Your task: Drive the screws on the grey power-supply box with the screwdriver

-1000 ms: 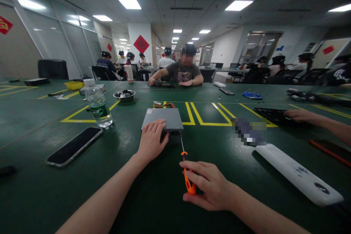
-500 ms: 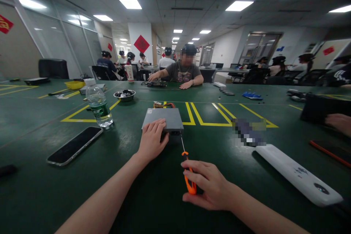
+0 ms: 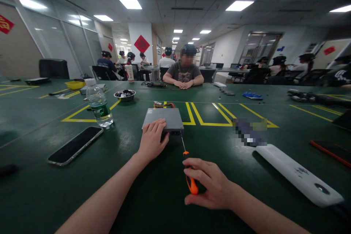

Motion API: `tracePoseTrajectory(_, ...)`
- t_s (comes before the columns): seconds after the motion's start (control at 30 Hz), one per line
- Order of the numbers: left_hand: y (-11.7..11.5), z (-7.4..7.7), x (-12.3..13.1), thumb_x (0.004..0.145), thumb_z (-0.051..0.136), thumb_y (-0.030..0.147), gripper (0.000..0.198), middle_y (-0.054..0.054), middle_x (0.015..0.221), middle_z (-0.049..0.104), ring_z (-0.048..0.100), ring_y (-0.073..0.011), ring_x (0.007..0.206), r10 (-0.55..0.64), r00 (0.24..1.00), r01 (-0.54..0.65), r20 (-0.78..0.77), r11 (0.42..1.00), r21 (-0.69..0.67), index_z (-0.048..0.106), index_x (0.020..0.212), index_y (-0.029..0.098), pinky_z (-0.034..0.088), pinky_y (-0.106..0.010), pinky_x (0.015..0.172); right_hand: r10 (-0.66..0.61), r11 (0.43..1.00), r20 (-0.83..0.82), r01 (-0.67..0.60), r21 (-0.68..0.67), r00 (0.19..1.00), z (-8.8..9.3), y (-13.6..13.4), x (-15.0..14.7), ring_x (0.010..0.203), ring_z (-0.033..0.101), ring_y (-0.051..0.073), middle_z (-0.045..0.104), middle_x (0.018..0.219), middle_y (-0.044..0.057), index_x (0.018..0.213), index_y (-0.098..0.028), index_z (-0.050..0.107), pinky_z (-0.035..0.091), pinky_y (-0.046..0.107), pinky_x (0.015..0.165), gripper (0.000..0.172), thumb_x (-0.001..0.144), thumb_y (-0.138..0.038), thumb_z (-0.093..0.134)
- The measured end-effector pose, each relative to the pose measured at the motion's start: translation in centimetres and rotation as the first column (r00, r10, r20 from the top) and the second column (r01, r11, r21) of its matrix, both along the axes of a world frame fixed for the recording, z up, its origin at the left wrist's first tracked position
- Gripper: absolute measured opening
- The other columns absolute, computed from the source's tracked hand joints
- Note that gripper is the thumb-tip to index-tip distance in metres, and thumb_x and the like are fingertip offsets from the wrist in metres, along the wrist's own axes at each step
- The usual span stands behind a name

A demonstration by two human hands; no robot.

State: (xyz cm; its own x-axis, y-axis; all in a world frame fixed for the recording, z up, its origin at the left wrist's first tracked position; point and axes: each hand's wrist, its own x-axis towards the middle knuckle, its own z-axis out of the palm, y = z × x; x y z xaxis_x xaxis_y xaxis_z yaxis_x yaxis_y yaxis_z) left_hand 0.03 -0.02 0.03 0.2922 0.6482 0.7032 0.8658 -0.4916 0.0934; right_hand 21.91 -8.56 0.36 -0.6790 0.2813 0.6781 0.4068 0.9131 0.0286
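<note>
A grey metal computer power supply [image 3: 171, 117] lies on the green table, its cable bundle [image 3: 164, 105] at the far side. My left hand [image 3: 153, 139] grips its near left part, fingers over the top and thumb against the front face. Between the thumb and fingers of my right hand [image 3: 211, 184] is an orange and black screwdriver [image 3: 192, 185]. Its shaft points away from me, and the tip meets the power supply's near face by the right corner. Whether a screw sits under the tip is too small to tell.
Left of the power supply are a phone [image 3: 75, 146], a water bottle [image 3: 100, 106] and a metal bowl [image 3: 124, 95] of small parts. To the right lies a long white device [image 3: 298, 173]. A person [image 3: 183, 69] sits across the green table [image 3: 153, 204].
The screwdriver's handle has turned in my right hand, which has shifted slightly right. My left hand has stayed put. The person opposite has drawn their hands together.
</note>
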Motion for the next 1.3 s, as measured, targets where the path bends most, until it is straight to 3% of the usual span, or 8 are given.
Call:
tracePoseTrajectory(0.13, 0.0, 0.0, 0.0, 0.082, 0.052, 0.026, 0.027, -0.005, 0.124, 0.057, 0.048, -0.0230, 0.116, 0.003, 1.000, -0.003, -0.002, 1.000, 0.000, 0.050, 0.108, 0.022, 0.033, -0.040, 0.095, 0.008, 1.000, 0.014, -0.008, -0.016, 1.000, 0.2, -0.1, 0.0, 0.094, 0.063, 0.020, 0.061, 0.105, 0.016, 0.109, -0.012, 0.048, 0.052, 0.029, 0.072, 0.033, 0.091, -0.039, 0.042)
tracePoseTrajectory(0.3, -0.1, 0.1, 0.0, 0.083, 0.051, 0.026, 0.027, -0.005, 0.124, 0.056, 0.048, -0.0231, 0.116, 0.007, 1.000, -0.007, -0.008, 1.000, -0.001, 0.050, 0.109, 0.021, 0.033, -0.041, 0.096, -0.012, 0.997, -0.026, 0.014, 0.078, 1.000, 0.1, 0.1, -0.2, 0.087, 0.065, 0.021, 0.064, 0.099, 0.016, 0.105, -0.013, 0.047, 0.054, 0.030, 0.068, 0.035, 0.090, -0.044, 0.045)
tracePoseTrajectory(0.47, -0.1, 0.1, 0.0, 0.083, 0.051, 0.025, 0.026, -0.006, 0.124, 0.057, 0.048, -0.0238, 0.116, -0.004, 1.000, 0.004, 0.004, 1.000, -0.005, 0.050, 0.109, 0.021, 0.033, -0.042, 0.095, -0.021, 0.996, -0.082, 0.028, 0.088, 0.996, -0.1, 0.1, -0.1, 0.087, 0.065, 0.021, 0.064, 0.098, 0.016, 0.105, -0.013, 0.047, 0.054, 0.029, 0.069, 0.033, 0.090, -0.042, 0.047)
tracePoseTrajectory(0.63, -0.2, 0.2, 0.1, 0.083, 0.050, 0.025, 0.025, -0.007, 0.123, 0.057, 0.048, -0.0242, 0.116, -0.009, 1.000, 0.009, 0.014, 1.000, -0.010, 0.051, 0.108, 0.022, 0.033, -0.042, 0.095, 0.074, 0.989, -0.071, -0.064, 0.133, 0.995, -0.1, 0.1, -0.6, 0.090, 0.064, 0.020, 0.063, 0.099, 0.018, 0.109, -0.010, 0.045, 0.054, 0.029, 0.072, 0.035, 0.090, -0.039, 0.048)
tracePoseTrajectory(1.3, -0.3, 0.3, 0.5, 0.081, 0.051, 0.024, 0.026, -0.006, 0.123, 0.057, 0.048, -0.0241, 0.115, -0.014, 1.000, 0.014, 0.028, 1.000, -0.006, 0.051, 0.108, 0.022, 0.033, -0.041, 0.095, 0.081, 0.995, 0.026, -0.082, 0.055, 0.996, -0.4, 0.6, -1.7, 0.096, 0.062, 0.022, 0.062, 0.103, 0.018, 0.107, -0.010, 0.048, 0.054, 0.030, 0.074, 0.035, 0.091, -0.041, 0.047)
